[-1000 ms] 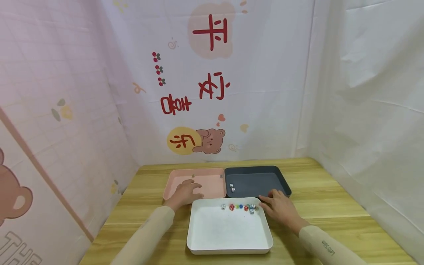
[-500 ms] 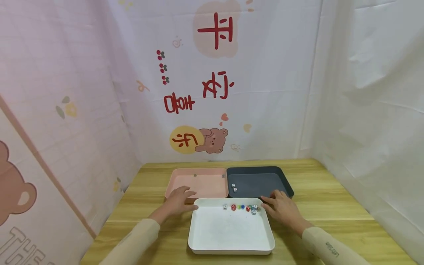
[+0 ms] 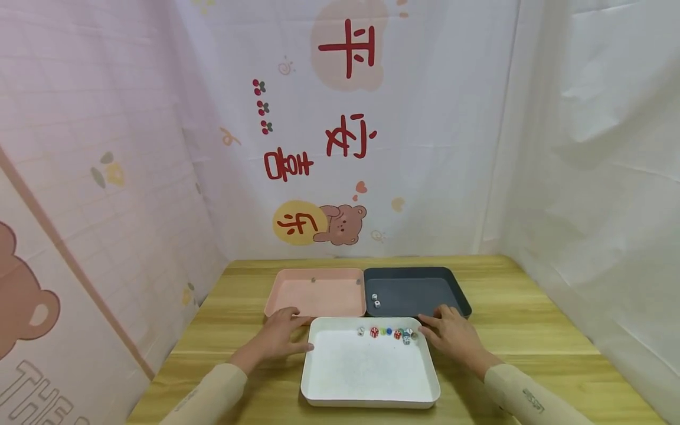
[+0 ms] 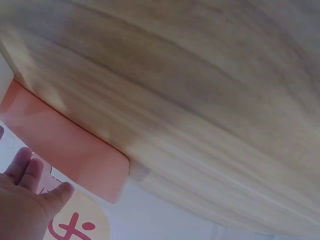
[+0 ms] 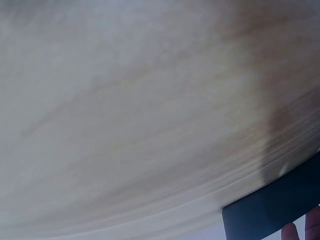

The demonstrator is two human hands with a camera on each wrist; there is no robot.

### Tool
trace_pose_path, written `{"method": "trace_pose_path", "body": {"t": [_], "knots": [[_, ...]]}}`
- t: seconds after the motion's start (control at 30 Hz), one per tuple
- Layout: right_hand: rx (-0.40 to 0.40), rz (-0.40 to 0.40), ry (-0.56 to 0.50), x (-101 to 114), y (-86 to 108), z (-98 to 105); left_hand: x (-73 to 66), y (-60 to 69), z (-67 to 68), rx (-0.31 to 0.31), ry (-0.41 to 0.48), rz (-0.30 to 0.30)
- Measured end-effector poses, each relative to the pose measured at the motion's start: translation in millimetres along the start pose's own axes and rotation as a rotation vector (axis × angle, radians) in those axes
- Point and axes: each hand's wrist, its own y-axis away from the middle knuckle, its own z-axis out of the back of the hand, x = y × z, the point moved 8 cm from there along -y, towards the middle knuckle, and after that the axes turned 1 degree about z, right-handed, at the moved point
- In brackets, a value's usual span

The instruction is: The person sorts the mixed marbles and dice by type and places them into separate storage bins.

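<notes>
In the head view a white tray (image 3: 370, 372) lies nearest, with dice and coloured beads (image 3: 389, 332) along its far edge, mostly toward the right. My left hand (image 3: 277, 336) is at its left rim, fingers spread and thumb at the edge. At the upper right corner my right hand (image 3: 455, 335) has its thumb by the rim, fingers relaxed. Behind stand a pink tray (image 3: 319, 300) with two tiny pieces and a dark tray (image 3: 419, 290) with two white dice (image 3: 376, 300). Part of my left hand (image 4: 31, 200) shows beside the pink tray (image 4: 65, 145) in the left wrist view.
The trays stand on a wooden table (image 3: 520, 319). A white printed cloth (image 3: 435, 130) hangs behind the table, and more cloth hangs at both sides. The right wrist view shows the wood surface (image 5: 140, 115) and a dark tray corner (image 5: 260, 215).
My left hand has moved back from over the pink tray to the white tray's left rim, toward me. The right hand stays at the right corner. The dice and beads look unmoved in the trays.
</notes>
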Motion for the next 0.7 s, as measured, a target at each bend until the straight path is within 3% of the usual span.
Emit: {"method": "trace_pose_path", "body": {"t": [0.3, 0.7], "knots": [[0.004, -0.006, -0.016, -2.6, -0.1, -0.7, -2.1, 4.1, -0.4, 0.006, -0.002, -0.01], [0.025, -0.023, -0.017, 0.0, -0.1, 0.1, -8.7, 8.7, -0.6, -0.017, -0.06, -0.091]]}}
